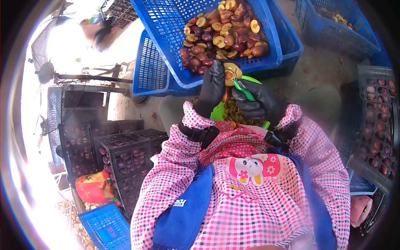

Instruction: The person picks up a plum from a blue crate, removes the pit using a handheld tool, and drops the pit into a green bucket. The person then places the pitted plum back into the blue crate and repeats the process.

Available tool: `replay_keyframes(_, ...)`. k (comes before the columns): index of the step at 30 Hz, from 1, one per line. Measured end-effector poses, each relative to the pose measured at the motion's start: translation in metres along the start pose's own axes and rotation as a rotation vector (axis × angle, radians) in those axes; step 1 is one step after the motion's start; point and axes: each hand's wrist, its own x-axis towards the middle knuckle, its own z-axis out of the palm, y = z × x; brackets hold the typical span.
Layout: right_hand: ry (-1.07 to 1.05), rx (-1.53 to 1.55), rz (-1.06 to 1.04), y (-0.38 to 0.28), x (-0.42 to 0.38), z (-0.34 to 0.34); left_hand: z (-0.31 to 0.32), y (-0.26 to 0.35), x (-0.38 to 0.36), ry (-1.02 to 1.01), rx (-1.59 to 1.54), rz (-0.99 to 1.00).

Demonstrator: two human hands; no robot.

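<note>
My left hand [211, 88], in a black glove, is closed on a halved plum [233, 71] with its yellow cut face turned up. In my right hand [260, 102], also gloved in black, is a green-handled tool [245, 90]. Its metal tip touches the middle of the plum's cut face, around the pit. Below both hands, a bright green container [218, 112] holds many small brownish pieces [236, 111], partly hidden by my hands. Just beyond my hands, a blue crate [183, 79] holds a heap of halved plums [223, 35].
Other blue crates [146, 62] stand beneath and beside it, one with cut fruit [337, 16] at upper right. Black crates of whole plums stand at left [129, 154] and right [377, 121]. A red bag [93, 186] leans at left. A blurred person [96, 33] is at upper left.
</note>
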Motion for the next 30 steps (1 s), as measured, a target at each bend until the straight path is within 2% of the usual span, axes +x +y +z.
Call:
replay_keyframes(1, 0.001, -0.002, -0.002, 0.0, 0.0, 0.001, 0.0, -0.004, 0.002, -0.002, -0.001, 0.002)
replay_keyframes(3, 0.209, -0.412, -0.041, -0.001, 0.002, 0.001, -0.003, -0.017, 0.009, -0.07, -0.47, -0.208)
replay_keyframes(7, 0.228, -0.625, -0.062, 0.003, 0.008, -0.002, -0.018, -0.026, 0.004, -0.1, -0.566, -0.347)
replay_keyframes(9, 0.239, -0.76, -0.156, 0.008, 0.013, -0.004, -0.02, -0.018, -0.003, -0.149, -0.37, -0.339)
replay_keyframes(10, 0.238, -0.764, -0.159, 0.008, 0.014, -0.006, -0.022, -0.013, 0.0, -0.151, -0.369, -0.334)
replay_keyframes(12, 0.233, -1.207, -0.083, 0.012, 0.013, -0.012, -0.031, 0.0, 0.01, 0.141, -0.088, -0.238)
replay_keyframes(13, 0.23, -1.207, -0.083, 0.01, 0.011, -0.017, -0.037, 0.006, 0.021, 0.287, 0.055, -0.19)
replay_keyframes(15, 0.303, -1.301, -0.317, 0.01, 0.006, -0.02, -0.109, 0.005, 0.043, 0.302, 0.272, 0.226)
replay_keyframes(16, 0.312, -1.302, -0.32, 0.005, 0.0, -0.013, -0.138, 0.036, 0.049, 0.454, 0.215, 0.101)
replay_keyframes(17, 0.334, -1.35, -0.29, -0.003, -0.006, 0.001, -0.168, 0.056, 0.053, 0.508, 0.844, 0.165)
replay_keyframes(18, 0.355, -1.398, -0.26, -0.008, -0.009, 0.009, -0.168, 0.085, 0.055, 0.508, 1.45, 0.239)
replay_keyframes(20, 0.366, -1.439, -0.335, -0.008, -0.009, 0.01, -0.138, 0.109, 0.061, 0.457, 1.307, 0.349)
replay_keyframes(22, 0.37, -1.472, -0.393, -0.006, -0.013, 0.014, -0.133, 0.067, 0.103, 0.268, 1.231, 0.638)
replay_keyframes(24, 0.383, -1.475, -0.511, -0.012, -0.019, 0.026, -0.099, 0.035, 0.127, -0.059, 1.161, 0.371)
replay_keyframes(26, 0.399, -1.444, -0.54, -0.017, -0.026, 0.036, -0.073, -0.006, 0.155, -0.235, 1.347, 0.795)
replay_keyframes(27, 0.407, -1.41, -0.568, -0.019, -0.028, 0.037, -0.061, -0.016, 0.164, -0.243, 1.339, 0.803)
replay_keyframes(29, 0.466, -1.371, -0.573, -0.019, -0.028, 0.031, -0.045, -0.03, 0.178, -0.378, 1.503, 0.629)
replay_keyframes(30, 0.509, -1.333, -0.575, -0.018, -0.028, 0.027, -0.043, -0.032, 0.183, -0.389, 1.5, 0.638)
